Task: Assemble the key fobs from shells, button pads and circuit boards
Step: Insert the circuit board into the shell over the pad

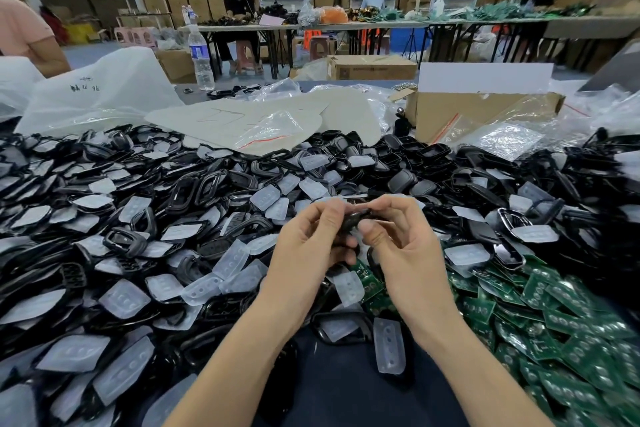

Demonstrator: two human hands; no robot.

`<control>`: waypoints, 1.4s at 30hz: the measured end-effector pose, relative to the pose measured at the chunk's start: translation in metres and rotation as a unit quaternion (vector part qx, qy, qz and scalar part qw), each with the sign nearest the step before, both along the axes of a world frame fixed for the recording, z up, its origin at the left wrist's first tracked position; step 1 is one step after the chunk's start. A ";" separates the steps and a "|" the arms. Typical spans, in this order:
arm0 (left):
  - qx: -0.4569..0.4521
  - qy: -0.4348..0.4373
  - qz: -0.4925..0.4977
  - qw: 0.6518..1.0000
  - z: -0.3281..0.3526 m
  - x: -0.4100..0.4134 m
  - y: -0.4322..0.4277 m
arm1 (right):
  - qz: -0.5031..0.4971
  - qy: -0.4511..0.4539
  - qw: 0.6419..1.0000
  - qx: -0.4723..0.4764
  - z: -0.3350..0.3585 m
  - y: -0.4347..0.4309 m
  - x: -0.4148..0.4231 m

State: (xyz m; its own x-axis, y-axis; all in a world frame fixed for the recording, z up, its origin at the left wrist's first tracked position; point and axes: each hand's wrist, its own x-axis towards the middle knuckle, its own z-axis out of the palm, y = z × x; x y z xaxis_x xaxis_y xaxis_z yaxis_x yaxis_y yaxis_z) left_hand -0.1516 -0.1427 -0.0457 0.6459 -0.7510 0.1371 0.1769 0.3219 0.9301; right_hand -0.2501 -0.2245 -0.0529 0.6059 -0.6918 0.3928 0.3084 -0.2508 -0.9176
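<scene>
Table (346,388): I see dark cloth only in a strip between my forearms; parts cover everything else.
Shell heap (194,191): black key fob shells lie across the left and middle, with translucent button pads (232,260) mixed through and on top of them.
Circuit boards (568,340): a green pile at my right, touching the edge of the shell heap.
Plastic bag (100,90): large and white, behind the heap on the left.
Cardboard box (460,111): open, behind the heap on the right, among clear bags.
Water bottle (201,55): upright at the far edge.
Left hand (308,246): raised above the middle of the heap, fingers curled, gripping the left end of the held shell.
Right hand (405,246): facing the left one, thumb pressed on the near side of the held shell, fingers curled over its top.
Held shell (353,218): black, pinched between both hands above the heap. Something pale shows below my right thumb; I cannot tell whether it is a pad seated in it.
Loose pad (389,345): lying flat just beside my right wrist.
</scene>
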 end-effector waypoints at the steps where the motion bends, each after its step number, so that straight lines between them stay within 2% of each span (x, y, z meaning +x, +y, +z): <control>1: 0.005 -0.047 0.010 0.999 -0.001 -0.002 0.001 | -0.011 -0.006 1.000 0.012 0.000 0.000 0.000; 5: 0.044 -0.220 0.082 0.971 -0.005 -0.007 0.003 | -0.046 -0.023 0.998 0.025 -0.001 0.000 -0.003; 13: 0.068 -0.360 0.184 0.912 -0.007 -0.005 0.006 | -0.086 0.005 0.996 -0.038 -0.002 0.003 -0.003; 20: 0.068 -0.399 0.208 0.890 -0.011 -0.002 0.005 | -0.177 0.064 0.961 -0.202 -0.005 -0.001 -0.005; 27: 0.116 -0.421 0.144 0.888 -0.013 0.004 0.006 | -0.204 0.098 0.939 -0.260 -0.011 -0.005 -0.004; 29: 0.138 -0.452 0.117 0.873 -0.013 0.006 0.007 | -0.212 0.111 0.929 -0.281 -0.014 -0.006 -0.003; 31: 0.176 -0.498 0.111 0.842 -0.012 0.006 0.007 | -0.222 0.122 0.911 -0.326 -0.016 -0.007 -0.002; 34: 0.254 -0.567 0.114 0.775 -0.011 0.006 0.009 | -0.275 0.160 0.842 -0.436 -0.015 -0.006 0.000; 36: 0.281 -0.584 0.109 0.754 -0.010 0.006 0.010 | -0.297 0.183 0.806 -0.477 -0.015 -0.006 0.000; 42: 0.292 -0.593 0.128 0.739 -0.010 0.008 0.010 | -0.285 0.210 0.808 -0.471 -0.016 -0.004 0.001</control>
